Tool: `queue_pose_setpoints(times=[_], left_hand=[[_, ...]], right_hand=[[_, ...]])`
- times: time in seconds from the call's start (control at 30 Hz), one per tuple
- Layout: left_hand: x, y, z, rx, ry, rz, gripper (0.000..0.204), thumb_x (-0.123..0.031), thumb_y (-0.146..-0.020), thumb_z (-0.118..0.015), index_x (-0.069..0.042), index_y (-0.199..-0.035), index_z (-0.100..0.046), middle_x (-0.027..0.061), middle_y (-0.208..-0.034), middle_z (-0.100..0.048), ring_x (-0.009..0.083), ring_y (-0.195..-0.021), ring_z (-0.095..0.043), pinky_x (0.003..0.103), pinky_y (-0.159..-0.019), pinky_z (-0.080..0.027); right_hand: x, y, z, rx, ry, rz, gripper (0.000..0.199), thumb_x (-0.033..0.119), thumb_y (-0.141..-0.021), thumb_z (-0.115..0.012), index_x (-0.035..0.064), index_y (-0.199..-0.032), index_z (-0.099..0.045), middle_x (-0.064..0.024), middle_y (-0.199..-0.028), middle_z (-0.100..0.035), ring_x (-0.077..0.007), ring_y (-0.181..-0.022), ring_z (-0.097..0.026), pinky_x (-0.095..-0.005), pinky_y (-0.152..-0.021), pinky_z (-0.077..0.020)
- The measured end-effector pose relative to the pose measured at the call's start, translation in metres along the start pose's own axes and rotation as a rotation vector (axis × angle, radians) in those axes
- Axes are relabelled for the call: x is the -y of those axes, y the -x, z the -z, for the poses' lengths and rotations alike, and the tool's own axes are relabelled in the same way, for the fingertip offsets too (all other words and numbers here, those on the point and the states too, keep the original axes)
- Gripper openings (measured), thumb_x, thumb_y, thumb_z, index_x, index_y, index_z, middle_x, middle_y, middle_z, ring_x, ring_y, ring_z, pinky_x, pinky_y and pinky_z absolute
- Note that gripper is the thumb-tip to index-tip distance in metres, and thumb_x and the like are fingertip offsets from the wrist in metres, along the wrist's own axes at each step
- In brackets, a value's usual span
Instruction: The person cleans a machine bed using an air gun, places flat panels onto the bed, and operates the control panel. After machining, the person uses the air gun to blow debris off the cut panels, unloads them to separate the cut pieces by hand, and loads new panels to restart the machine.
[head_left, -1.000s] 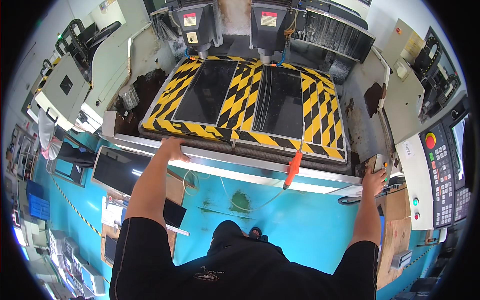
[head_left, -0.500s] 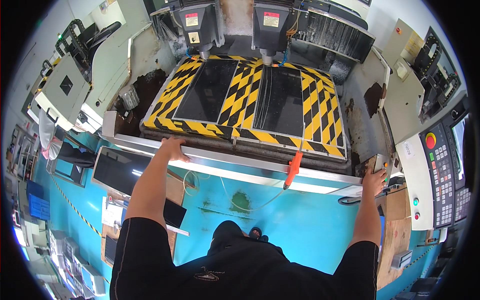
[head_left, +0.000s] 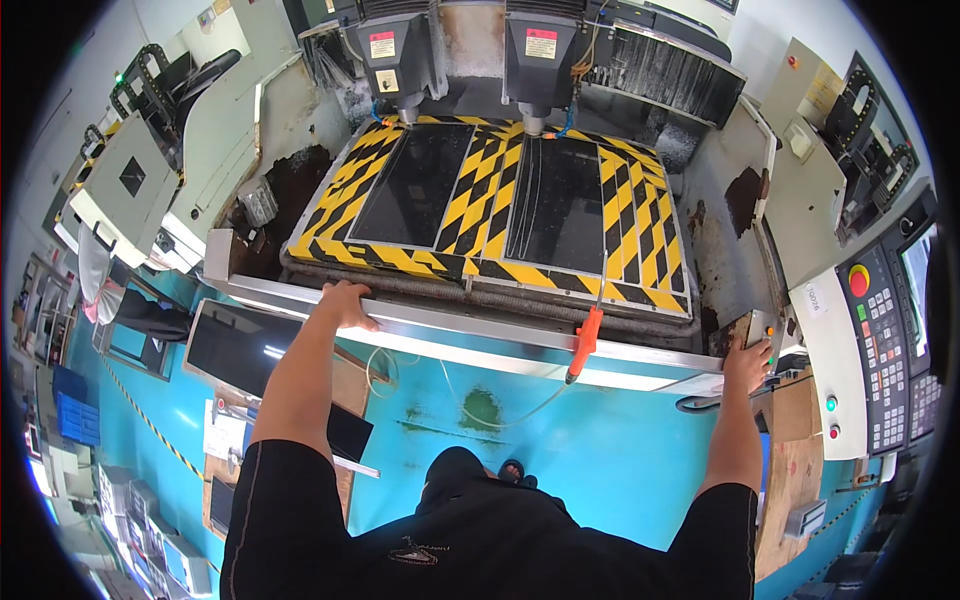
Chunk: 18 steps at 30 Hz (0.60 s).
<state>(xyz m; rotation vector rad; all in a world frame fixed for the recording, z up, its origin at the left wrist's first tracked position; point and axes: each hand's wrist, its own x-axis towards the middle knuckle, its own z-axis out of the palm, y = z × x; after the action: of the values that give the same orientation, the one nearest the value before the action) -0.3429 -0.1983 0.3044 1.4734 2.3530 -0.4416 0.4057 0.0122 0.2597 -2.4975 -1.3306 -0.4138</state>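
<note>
My left hand (head_left: 346, 305) rests on the metal front rail (head_left: 460, 333) of a large machine, its fingers bent over the top and its thumb apart. At the rail's right end, my right hand (head_left: 746, 364) is wrapped round a small button box (head_left: 755, 328) with coloured buttons. Between my hands, an orange air gun (head_left: 586, 345) with a long thin nozzle hangs at the rail, its hose trailing below. Behind the rail lies the machine bed, edged with yellow and black striped tape (head_left: 480, 200); two dark panels (head_left: 415, 185) are set in it.
Two spindle heads (head_left: 540, 65) stand over the back of the bed. At the right is a control panel (head_left: 872, 345) with keys and a red stop button. A cluttered wooden bench (head_left: 345, 375) is at the left, a wooden cabinet (head_left: 790, 460) at the right. Another person (head_left: 140, 308) is at far left.
</note>
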Motion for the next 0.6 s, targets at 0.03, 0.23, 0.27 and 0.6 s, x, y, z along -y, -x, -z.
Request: queue_pose_setpoints(times=[0.03,0.23,0.27,0.6], left_hand=[[-0.0003,0.0003,0.0005,-0.022,0.028,-0.025,0.102,-0.06,-0.057,-0.089,-0.019,-0.144,-0.057,0.0162,-0.144,-0.053,0.0371,-0.135,-0.045,0.044,-0.115,-0.033],[-0.0009,-0.0005,0.0014,-0.018,0.026,-0.01,0.102,-0.059,-0.056,-0.09,-0.019,-0.144,-0.056,0.0158,-0.144,-0.053,0.037,-0.134,-0.046,0.043,-0.115,-0.033],[-0.0007,-0.001,0.0009,-0.02,0.026,-0.017,0.103,-0.059,-0.056,-0.09,-0.02,-0.144,-0.056,0.0159,-0.144,-0.053,0.0375,-0.134,-0.046,0.044,-0.115,-0.033],[0.0008,-0.0026,-0.0016,-0.016,0.033,0.014,0.101,-0.057,-0.055,-0.09,-0.019,-0.143,-0.058,0.0166,-0.145,-0.053,0.039,-0.134,-0.045,0.044,-0.114,-0.034]], right_hand=[[0.0001,0.0001,0.0001,0.037,0.029,-0.012,0.078,0.052,-0.092,-0.06,0.007,-0.151,-0.036,-0.0189,-0.153,-0.04,-0.0458,-0.132,-0.046,-0.0535,-0.105,-0.0438],[0.0018,0.0003,0.0017,0.034,0.033,-0.012,0.078,0.052,-0.092,-0.06,0.0068,-0.151,-0.036,-0.0179,-0.152,-0.041,-0.0458,-0.131,-0.046,-0.0535,-0.105,-0.0442],[0.0019,0.0002,0.0021,-0.019,0.01,0.005,0.078,0.052,-0.092,-0.06,0.0068,-0.151,-0.036,-0.0179,-0.152,-0.041,-0.0458,-0.131,-0.046,-0.0535,-0.105,-0.0442],[0.0031,0.0004,0.005,0.009,0.019,0.001,0.079,0.05,-0.093,-0.061,0.0068,-0.153,-0.033,-0.018,-0.155,-0.039,-0.0465,-0.131,-0.048,-0.053,-0.106,-0.0448]])
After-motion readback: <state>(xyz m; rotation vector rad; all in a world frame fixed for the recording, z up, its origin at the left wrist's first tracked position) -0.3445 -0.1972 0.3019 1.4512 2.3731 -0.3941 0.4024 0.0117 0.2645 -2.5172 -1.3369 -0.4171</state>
